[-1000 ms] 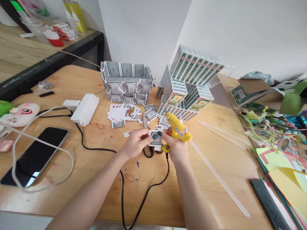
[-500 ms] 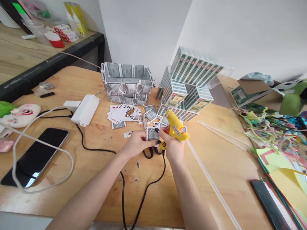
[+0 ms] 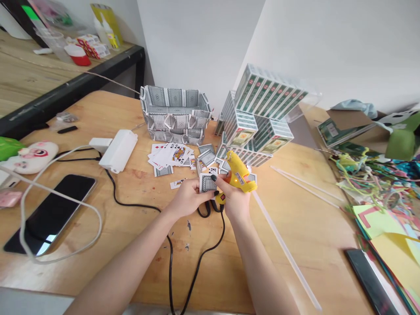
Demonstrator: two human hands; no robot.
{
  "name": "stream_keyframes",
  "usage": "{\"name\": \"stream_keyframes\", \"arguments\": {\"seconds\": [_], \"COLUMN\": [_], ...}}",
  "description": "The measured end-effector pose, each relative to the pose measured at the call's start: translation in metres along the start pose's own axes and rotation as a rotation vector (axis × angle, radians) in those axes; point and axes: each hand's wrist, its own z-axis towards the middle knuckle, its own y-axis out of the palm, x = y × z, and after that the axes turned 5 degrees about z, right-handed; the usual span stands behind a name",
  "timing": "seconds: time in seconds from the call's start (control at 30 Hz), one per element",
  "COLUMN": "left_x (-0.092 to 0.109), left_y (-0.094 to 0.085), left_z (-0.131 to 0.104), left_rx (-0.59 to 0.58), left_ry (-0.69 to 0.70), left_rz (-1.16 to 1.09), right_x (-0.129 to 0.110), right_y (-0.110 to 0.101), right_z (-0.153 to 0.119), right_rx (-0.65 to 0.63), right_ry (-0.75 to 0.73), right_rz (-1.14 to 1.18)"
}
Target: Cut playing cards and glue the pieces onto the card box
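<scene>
Between the thumb and fingers of my left hand [image 3: 185, 197] is a playing card [image 3: 206, 183], its grey patterned back facing me. My right hand [image 3: 235, 201] grips a yellow hot glue gun [image 3: 239, 173], its nozzle pointing away to the upper left. A long clear glue stick [image 3: 285, 247] sticks out of the gun's rear. The right thumb also touches the card's right side. Just beyond the hands, loose playing cards [image 3: 173, 154] lie scattered, some face up. Behind them stands a basket-like box made of cards [image 3: 175, 114].
Stacked card packs [image 3: 243, 127] rise at the back right. Two glue sticks [image 3: 306, 187] lie right of them. A black cable [image 3: 170, 258] loops below my hands. On the left are a phone [image 3: 49, 214], a white power adapter [image 3: 118, 151] and a white cable [image 3: 98, 218]. Coloured paper [image 3: 390, 240] lies far right.
The view has shifted slightly. Both hands keep their hold on the card and the glue gun, and the gun has moved very slightly left.
</scene>
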Motion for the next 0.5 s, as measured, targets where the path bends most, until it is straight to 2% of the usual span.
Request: {"name": "stream_keyframes", "arguments": {"seconds": [0.27, 0.5], "left_x": [0.006, -0.004], "left_y": [0.003, 0.001], "left_z": [-0.001, 0.002], "left_rx": [0.029, 0.094], "left_ry": [0.041, 0.048], "left_rz": [-0.001, 0.089], "right_x": [0.008, 0.006], "right_y": [0.0, 0.0], "right_z": [0.006, 0.016], "right_rx": [-0.008, -0.089], "right_ry": [0.016, 0.05], "right_rz": [0.112, 0.125]}}
